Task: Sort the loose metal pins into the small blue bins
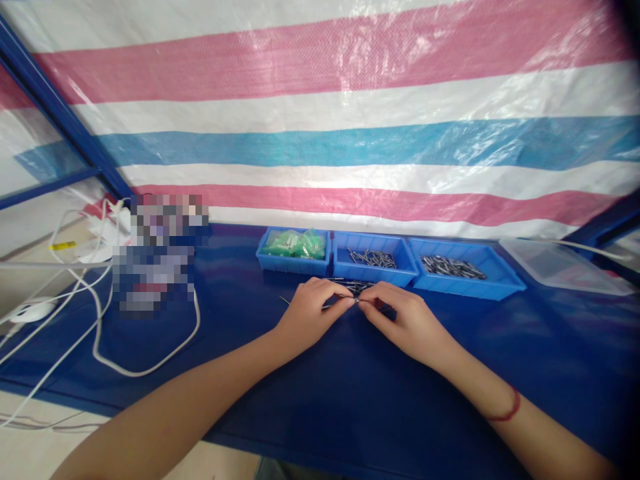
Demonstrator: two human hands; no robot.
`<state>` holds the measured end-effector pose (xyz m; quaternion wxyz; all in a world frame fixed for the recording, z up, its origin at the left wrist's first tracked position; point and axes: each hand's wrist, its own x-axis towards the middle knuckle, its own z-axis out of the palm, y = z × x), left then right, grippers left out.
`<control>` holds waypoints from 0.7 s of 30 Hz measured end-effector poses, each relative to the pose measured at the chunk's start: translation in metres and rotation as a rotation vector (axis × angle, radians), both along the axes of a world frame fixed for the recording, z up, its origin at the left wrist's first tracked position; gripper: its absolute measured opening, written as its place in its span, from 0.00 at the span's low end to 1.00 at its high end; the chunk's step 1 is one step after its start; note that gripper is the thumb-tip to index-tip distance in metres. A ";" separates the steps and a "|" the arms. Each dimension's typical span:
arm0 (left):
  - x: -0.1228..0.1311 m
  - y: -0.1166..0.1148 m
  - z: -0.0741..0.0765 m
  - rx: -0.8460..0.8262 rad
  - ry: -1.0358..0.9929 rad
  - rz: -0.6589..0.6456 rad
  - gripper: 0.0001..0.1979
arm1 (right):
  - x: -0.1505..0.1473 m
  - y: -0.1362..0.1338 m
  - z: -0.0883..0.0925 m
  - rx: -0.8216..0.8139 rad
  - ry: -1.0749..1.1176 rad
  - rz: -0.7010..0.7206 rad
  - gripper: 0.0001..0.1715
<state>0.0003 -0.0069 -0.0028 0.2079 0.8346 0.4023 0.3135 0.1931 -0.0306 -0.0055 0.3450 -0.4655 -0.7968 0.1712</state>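
My left hand [310, 310] is closed in a pinch on a thin metal rod [285, 301], whose end seems to stick out to the left behind the hand. Fingertip to fingertip with it, my right hand [405, 317] pinches a small metallic piece [357, 300], mostly covered by the fingers. Just behind both hands lies a loose pile of thin dark metal pieces [354, 285] on the blue tabletop [320, 393]. It is partly hidden by my fingers.
Along the back stand three blue bins: one with green plastic packets [294, 245], two with small metal parts [375, 259] [453, 267]. A clear plastic lid [560, 267] lies at right. White cables [100, 333] and a blurred-out item [153, 277] occupy the left. Striped sheeting [350, 147] hangs behind.
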 end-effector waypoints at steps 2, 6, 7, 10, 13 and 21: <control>0.001 -0.001 0.002 -0.038 -0.063 0.023 0.08 | -0.002 -0.001 0.000 -0.028 0.031 -0.006 0.06; 0.002 -0.003 0.003 -0.124 -0.187 0.022 0.08 | -0.005 -0.002 0.000 -0.074 0.086 0.045 0.08; 0.002 -0.003 0.003 -0.140 -0.207 0.016 0.07 | -0.006 -0.002 0.000 -0.084 0.094 0.060 0.09; 0.002 -0.002 0.002 -0.162 -0.238 -0.012 0.07 | -0.007 -0.003 0.000 -0.107 0.106 0.094 0.10; 0.002 -0.001 0.003 -0.154 -0.253 -0.053 0.07 | -0.008 -0.003 -0.001 -0.105 0.114 0.098 0.10; 0.002 -0.002 0.004 -0.119 -0.249 -0.103 0.07 | -0.007 0.000 -0.003 -0.050 0.144 0.110 0.09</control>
